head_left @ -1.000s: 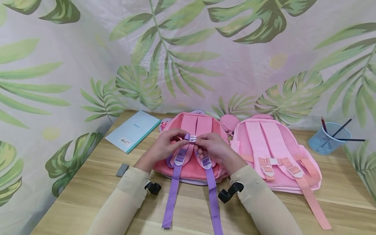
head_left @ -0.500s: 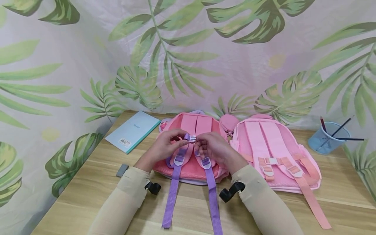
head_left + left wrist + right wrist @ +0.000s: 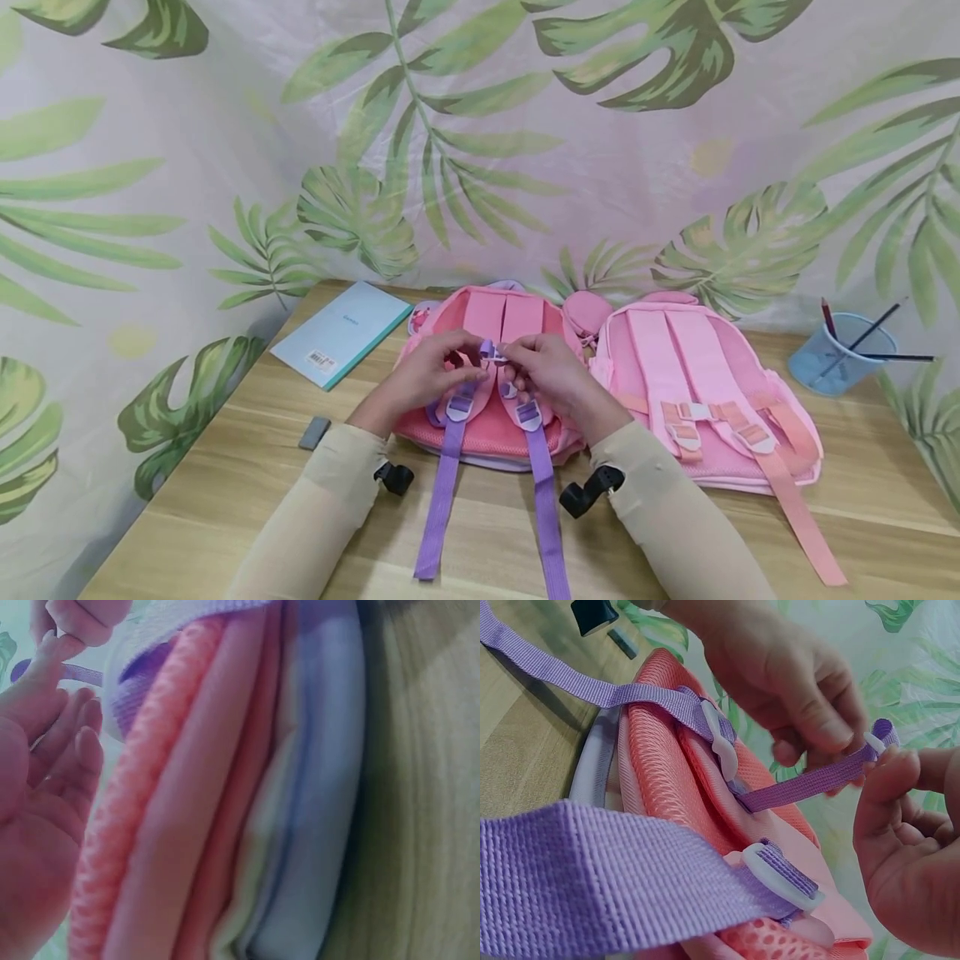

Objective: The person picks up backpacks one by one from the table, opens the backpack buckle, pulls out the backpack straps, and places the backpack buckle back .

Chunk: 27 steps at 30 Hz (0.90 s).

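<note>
A coral-pink backpack [image 3: 480, 437] lies back side up, with purple straps [image 3: 447, 500] hanging towards me. My right hand [image 3: 555, 375] pinches the small white buckle [image 3: 873, 744] at the end of a short purple strap [image 3: 806, 786]. Beside that strap is my left hand [image 3: 431, 371], fingers loosely bent, a gap showing between thumb and forefinger. In the right wrist view its thumb [image 3: 831, 732] lies close to the strap; whether it touches is unclear. White strap adjusters [image 3: 459, 407] sit on the shoulder straps. The left wrist view shows mostly the bag's side.
To the right lies a lighter pink backpack [image 3: 720, 467] with its orange chest strap fastened. Beyond it stands a blue mesh pencil cup [image 3: 832, 367]. A pale blue notebook [image 3: 341, 333] and a grey eraser [image 3: 314, 433] lie left on the wooden table [image 3: 225, 500].
The left thumb and forefinger have parted from the purple strap at the buckle. The white buckle has turned in the right fingers, and its prongs are less visible. Both backpacks have stayed put.
</note>
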Each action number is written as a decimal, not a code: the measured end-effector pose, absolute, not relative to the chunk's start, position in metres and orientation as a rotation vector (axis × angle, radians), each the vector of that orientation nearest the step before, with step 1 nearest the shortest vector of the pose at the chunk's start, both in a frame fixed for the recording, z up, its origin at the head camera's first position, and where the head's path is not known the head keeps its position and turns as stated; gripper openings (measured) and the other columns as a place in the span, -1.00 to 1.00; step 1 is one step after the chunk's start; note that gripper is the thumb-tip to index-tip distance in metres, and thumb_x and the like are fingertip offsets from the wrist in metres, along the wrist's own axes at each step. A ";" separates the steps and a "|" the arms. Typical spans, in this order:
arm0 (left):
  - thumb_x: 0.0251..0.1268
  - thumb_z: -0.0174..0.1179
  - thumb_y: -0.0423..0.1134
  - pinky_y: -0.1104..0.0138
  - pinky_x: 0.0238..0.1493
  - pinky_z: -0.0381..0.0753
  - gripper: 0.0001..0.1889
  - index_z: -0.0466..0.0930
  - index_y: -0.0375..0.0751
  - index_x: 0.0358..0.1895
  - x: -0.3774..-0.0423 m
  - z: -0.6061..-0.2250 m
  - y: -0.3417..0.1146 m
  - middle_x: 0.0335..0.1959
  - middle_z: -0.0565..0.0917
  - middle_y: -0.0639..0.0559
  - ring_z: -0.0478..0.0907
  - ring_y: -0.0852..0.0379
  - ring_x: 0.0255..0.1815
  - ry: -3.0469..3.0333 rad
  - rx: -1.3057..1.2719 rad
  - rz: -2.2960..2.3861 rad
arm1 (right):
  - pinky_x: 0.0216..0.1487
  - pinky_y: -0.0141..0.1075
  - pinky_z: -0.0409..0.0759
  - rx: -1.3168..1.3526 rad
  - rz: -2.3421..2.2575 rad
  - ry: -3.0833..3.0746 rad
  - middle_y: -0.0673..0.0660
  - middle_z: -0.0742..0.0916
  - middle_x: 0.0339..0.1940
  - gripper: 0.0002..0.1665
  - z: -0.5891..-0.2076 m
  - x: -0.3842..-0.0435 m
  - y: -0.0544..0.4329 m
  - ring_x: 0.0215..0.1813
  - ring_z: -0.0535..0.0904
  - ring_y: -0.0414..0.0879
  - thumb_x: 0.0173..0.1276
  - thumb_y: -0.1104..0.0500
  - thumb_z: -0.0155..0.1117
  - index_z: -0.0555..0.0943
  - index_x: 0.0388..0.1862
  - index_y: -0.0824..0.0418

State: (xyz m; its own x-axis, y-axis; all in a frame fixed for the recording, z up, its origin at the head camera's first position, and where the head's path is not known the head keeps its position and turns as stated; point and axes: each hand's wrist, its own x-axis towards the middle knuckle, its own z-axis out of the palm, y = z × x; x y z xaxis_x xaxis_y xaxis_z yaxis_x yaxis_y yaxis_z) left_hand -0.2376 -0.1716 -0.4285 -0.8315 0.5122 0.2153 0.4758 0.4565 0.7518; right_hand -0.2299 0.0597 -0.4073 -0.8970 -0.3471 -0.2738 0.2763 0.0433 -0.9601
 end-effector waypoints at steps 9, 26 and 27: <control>0.50 0.39 -0.26 0.19 0.10 0.69 -0.84 0.75 -0.12 0.05 -0.238 -0.437 -0.171 -0.09 0.78 0.02 0.66 0.11 -0.05 2.612 0.847 1.189 | -0.59 -0.42 0.46 -0.077 -1.917 1.892 0.00 0.61 -0.59 -0.72 -0.407 -0.230 0.057 -0.59 0.44 -0.23 0.70 0.17 0.18 0.67 -0.20 0.32; 0.42 0.49 -0.19 0.25 0.15 0.67 -0.80 0.83 -0.06 0.03 -0.244 -0.446 -0.172 -0.08 0.81 0.14 0.65 0.21 -0.03 2.629 0.850 1.073 | -0.61 -0.42 0.45 -0.076 -2.000 1.836 -0.01 0.59 -0.59 -0.74 -0.403 -0.227 0.060 -0.60 0.40 -0.23 0.69 0.20 0.17 0.66 -0.20 0.31; 0.41 0.49 -0.18 0.25 0.15 0.66 -0.80 0.83 -0.06 0.02 -0.244 -0.446 -0.171 -0.09 0.81 0.14 0.65 0.22 -0.04 2.633 0.845 1.060 | -0.61 -0.43 0.44 -0.077 -2.014 1.822 -0.02 0.58 -0.59 -0.75 -0.402 -0.227 0.061 -0.60 0.39 -0.24 0.69 0.20 0.16 0.66 -0.20 0.31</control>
State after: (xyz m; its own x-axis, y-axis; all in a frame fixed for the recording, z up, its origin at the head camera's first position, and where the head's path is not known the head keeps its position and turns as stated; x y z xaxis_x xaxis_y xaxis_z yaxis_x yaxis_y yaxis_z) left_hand -0.2440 -0.1712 -0.4455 -0.8224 0.5672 0.0435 0.4391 0.5843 0.6825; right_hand -0.2266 0.0611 -0.4022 -0.9097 -0.3417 -0.2361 0.2690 -0.0516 -0.9618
